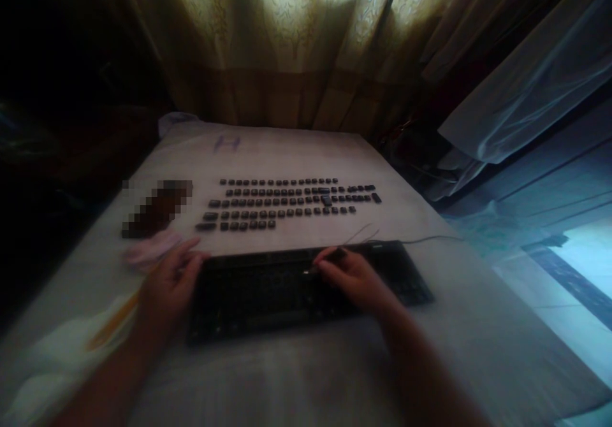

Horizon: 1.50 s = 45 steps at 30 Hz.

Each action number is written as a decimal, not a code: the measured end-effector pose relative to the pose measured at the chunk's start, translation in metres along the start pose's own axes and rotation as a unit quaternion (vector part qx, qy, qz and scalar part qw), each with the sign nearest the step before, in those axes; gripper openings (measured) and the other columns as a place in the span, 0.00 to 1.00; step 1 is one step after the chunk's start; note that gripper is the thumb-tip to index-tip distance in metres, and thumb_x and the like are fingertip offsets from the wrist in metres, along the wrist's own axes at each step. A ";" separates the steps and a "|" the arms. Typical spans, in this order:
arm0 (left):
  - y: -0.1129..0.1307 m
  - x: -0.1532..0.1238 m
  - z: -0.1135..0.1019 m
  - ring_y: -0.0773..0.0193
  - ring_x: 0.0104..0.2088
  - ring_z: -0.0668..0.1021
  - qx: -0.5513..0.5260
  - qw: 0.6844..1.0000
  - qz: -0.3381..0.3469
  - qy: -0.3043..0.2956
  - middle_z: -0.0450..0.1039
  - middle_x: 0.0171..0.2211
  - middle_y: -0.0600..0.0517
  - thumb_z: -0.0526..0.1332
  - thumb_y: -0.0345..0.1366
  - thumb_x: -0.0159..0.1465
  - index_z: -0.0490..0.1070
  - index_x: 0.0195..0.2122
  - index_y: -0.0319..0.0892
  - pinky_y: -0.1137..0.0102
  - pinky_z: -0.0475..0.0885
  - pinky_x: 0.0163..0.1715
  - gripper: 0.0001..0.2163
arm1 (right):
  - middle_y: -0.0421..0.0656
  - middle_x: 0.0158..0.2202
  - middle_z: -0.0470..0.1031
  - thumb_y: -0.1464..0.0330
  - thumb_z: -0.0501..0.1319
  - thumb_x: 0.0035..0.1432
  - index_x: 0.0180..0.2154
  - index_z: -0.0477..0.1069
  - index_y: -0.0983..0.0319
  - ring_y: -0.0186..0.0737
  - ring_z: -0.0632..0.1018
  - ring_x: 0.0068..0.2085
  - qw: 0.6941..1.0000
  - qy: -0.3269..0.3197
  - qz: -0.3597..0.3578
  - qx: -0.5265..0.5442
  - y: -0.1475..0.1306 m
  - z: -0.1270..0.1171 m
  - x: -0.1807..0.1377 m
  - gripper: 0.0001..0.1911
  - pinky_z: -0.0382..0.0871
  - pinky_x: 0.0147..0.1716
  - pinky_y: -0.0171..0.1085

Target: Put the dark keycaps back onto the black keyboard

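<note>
A black keyboard with most of its keycaps off lies flat on the table. My left hand is at its top left corner, fingers bent and thumb touching the edge. Over the middle right of the board, my right hand is closed on a small dark-handled tool. A shiny tip shows by the fingers, just above the key bed; its exact shape is blurred. Beyond the keyboard, loose black keycaps lie in several rows, laid out roughly as on a keyboard.
A pink cloth and a pixelated dark object lie left of the keyboard. Near my left forearm are a yellow stick and white crumpled material. A cable runs right across the white-covered table. Curtains hang behind.
</note>
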State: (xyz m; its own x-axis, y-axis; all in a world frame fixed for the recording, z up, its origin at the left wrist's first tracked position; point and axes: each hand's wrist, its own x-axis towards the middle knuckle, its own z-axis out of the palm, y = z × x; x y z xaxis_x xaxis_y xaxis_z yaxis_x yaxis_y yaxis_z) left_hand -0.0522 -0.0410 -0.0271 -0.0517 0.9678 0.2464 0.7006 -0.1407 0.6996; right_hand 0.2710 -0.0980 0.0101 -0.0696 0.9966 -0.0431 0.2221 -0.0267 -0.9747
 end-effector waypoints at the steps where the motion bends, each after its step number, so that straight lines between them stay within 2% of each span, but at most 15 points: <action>1: 0.000 0.000 0.000 0.59 0.37 0.81 -0.002 1.000 0.005 0.001 0.81 0.38 0.52 0.56 0.47 0.63 0.70 0.53 0.47 0.68 0.77 0.38 0.19 | 0.38 0.27 0.70 0.61 0.62 0.54 0.32 0.72 0.61 0.35 0.71 0.29 1.000 -0.016 0.000 0.003 0.001 0.000 -0.001 0.10 0.66 0.32 0.35; 6: 0.001 0.000 0.001 0.60 0.36 0.82 -0.002 1.000 0.003 -0.007 0.81 0.37 0.53 0.56 0.46 0.63 0.70 0.53 0.48 0.68 0.77 0.36 0.18 | 0.38 0.26 0.72 0.62 0.64 0.54 0.33 0.74 0.61 0.34 0.72 0.27 0.996 -0.075 0.037 0.028 0.003 0.002 -0.004 0.09 0.68 0.29 0.34; 8: 0.002 -0.001 0.001 0.60 0.35 0.82 -0.002 1.000 0.000 -0.008 0.81 0.37 0.53 0.56 0.46 0.63 0.70 0.53 0.48 0.68 0.77 0.35 0.18 | 0.38 0.27 0.73 0.63 0.64 0.54 0.33 0.74 0.61 0.34 0.73 0.29 0.996 -0.089 0.029 0.014 0.003 0.005 -0.004 0.07 0.68 0.30 0.34; 12: 0.002 -0.002 0.001 0.60 0.36 0.81 -0.013 1.000 -0.009 -0.010 0.81 0.39 0.53 0.57 0.46 0.63 0.69 0.54 0.48 0.68 0.77 0.36 0.19 | 0.39 0.30 0.75 0.69 0.63 0.56 0.32 0.75 0.61 0.35 0.76 0.33 0.994 -0.100 -0.013 -0.048 0.000 0.010 -0.006 0.02 0.70 0.34 0.34; 15: 0.000 -0.002 0.001 0.60 0.37 0.81 -0.019 1.000 0.001 -0.010 0.81 0.39 0.52 0.56 0.45 0.64 0.69 0.54 0.48 0.68 0.77 0.37 0.18 | 0.39 0.31 0.76 0.72 0.63 0.57 0.33 0.76 0.60 0.36 0.77 0.34 0.987 -0.104 -0.056 -0.107 -0.003 0.012 -0.006 0.03 0.70 0.36 0.34; 21: 0.002 -0.001 0.000 0.61 0.35 0.81 -0.017 1.000 0.007 -0.011 0.80 0.38 0.52 0.56 0.45 0.64 0.69 0.53 0.47 0.68 0.77 0.36 0.18 | 0.42 0.33 0.78 0.73 0.62 0.60 0.34 0.76 0.61 0.36 0.78 0.36 0.959 -0.125 -0.173 -0.187 -0.003 0.015 -0.008 0.04 0.71 0.38 0.34; 24: 0.005 -0.001 0.000 0.61 0.35 0.81 -0.013 1.000 0.003 -0.011 0.80 0.38 0.52 0.56 0.45 0.64 0.69 0.53 0.47 0.68 0.76 0.36 0.18 | 0.43 0.33 0.78 0.74 0.62 0.61 0.35 0.77 0.62 0.37 0.78 0.36 0.945 -0.139 -0.197 -0.220 -0.004 0.018 -0.008 0.05 0.71 0.38 0.34; 28: 0.007 -0.002 0.000 0.61 0.35 0.81 -0.013 1.000 -0.004 -0.011 0.81 0.39 0.52 0.56 0.45 0.63 0.69 0.54 0.47 0.68 0.76 0.36 0.19 | 0.43 0.32 0.77 0.73 0.61 0.61 0.35 0.77 0.62 0.39 0.77 0.36 0.928 -0.163 -0.184 -0.279 -0.008 0.022 -0.008 0.05 0.71 0.36 0.35; 38: 0.005 -0.002 0.000 0.62 0.34 0.81 0.017 1.000 0.008 -0.013 0.81 0.39 0.52 0.55 0.45 0.64 0.69 0.54 0.47 0.69 0.76 0.36 0.19 | 0.44 0.35 0.78 0.71 0.62 0.61 0.35 0.77 0.60 0.40 0.78 0.38 0.934 -0.131 -0.171 -0.285 -0.003 0.019 -0.007 0.05 0.70 0.39 0.37; 42: 0.005 -0.003 0.001 0.61 0.34 0.81 0.051 0.997 0.045 -0.029 0.80 0.40 0.52 0.54 0.46 0.64 0.70 0.52 0.46 0.67 0.75 0.40 0.18 | 0.40 0.29 0.77 0.70 0.59 0.62 0.33 0.75 0.60 0.37 0.77 0.30 0.941 -0.155 -0.119 -0.275 -0.006 0.019 -0.008 0.07 0.67 0.32 0.33; 45: 0.005 -0.002 0.003 0.57 0.39 0.81 0.080 0.991 0.104 -0.030 0.80 0.41 0.50 0.53 0.46 0.64 0.72 0.49 0.45 0.64 0.74 0.44 0.17 | 0.38 0.26 0.74 0.71 0.57 0.63 0.31 0.72 0.61 0.34 0.75 0.27 0.948 -0.158 -0.104 -0.257 -0.005 0.020 -0.008 0.08 0.65 0.28 0.31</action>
State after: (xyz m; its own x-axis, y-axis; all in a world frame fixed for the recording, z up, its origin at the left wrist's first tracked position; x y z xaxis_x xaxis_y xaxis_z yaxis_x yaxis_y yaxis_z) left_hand -0.0465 -0.0432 -0.0257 0.1450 0.9328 0.3299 0.7955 -0.3081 0.5217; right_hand 0.2510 -0.1074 0.0108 -0.4338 0.9010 -0.0038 0.6096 0.2904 -0.7376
